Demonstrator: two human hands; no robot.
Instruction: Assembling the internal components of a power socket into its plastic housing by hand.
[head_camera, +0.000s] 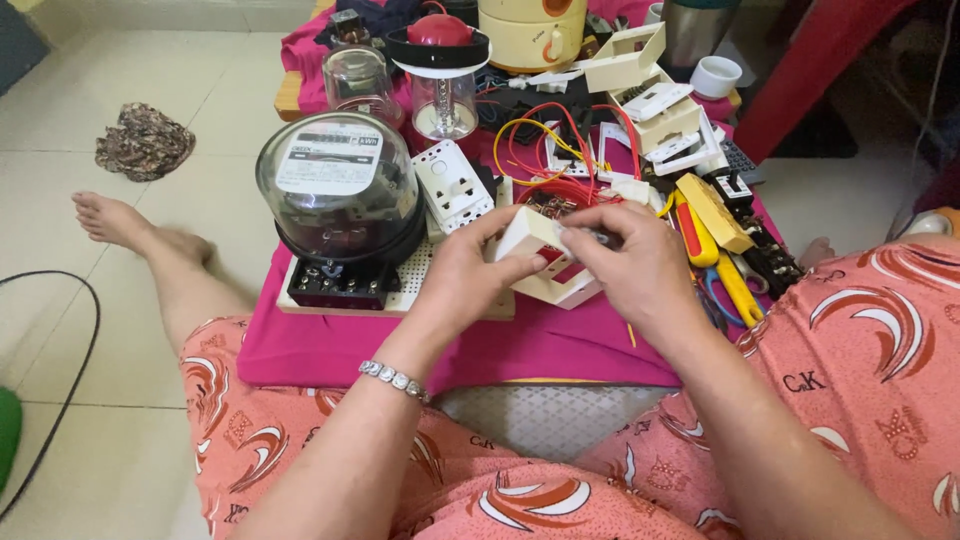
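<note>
Both the left hand (462, 272) and right hand (628, 262) clasp a white switch box (545, 262), the electricity meter (340, 190) just beside the left hand's grip.

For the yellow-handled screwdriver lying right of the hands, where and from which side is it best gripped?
Probably grip the yellow-handled screwdriver around its thick handle, coming from above. It lies flat on the pink cloth, handle angled towards the person, with its top side exposed. The right hand is nearest; tools crowd both sides, so the fingers should straddle it narrowly.
</note>
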